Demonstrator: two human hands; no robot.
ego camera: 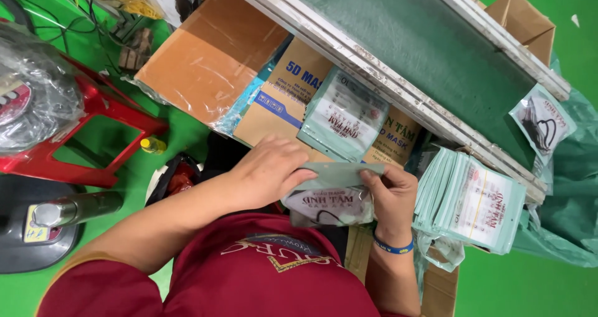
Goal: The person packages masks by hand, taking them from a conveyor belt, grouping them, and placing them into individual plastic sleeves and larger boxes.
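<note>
While both hands pinch the pouch [333, 192] just below the box [293, 99] — left hand [269, 170] and right hand [389, 195] closed on its folded top — a loose grip could spill the mask.

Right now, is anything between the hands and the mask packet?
No. Both the left hand and the right hand already hold the mask packet by its folded top edge, fingers touching it directly. Nothing visible sits between them.

Pale green pouch [333, 195], red stool [93, 127], green floor [529, 286], maroon shirt [249, 279], blue wristband [392, 248].
</note>
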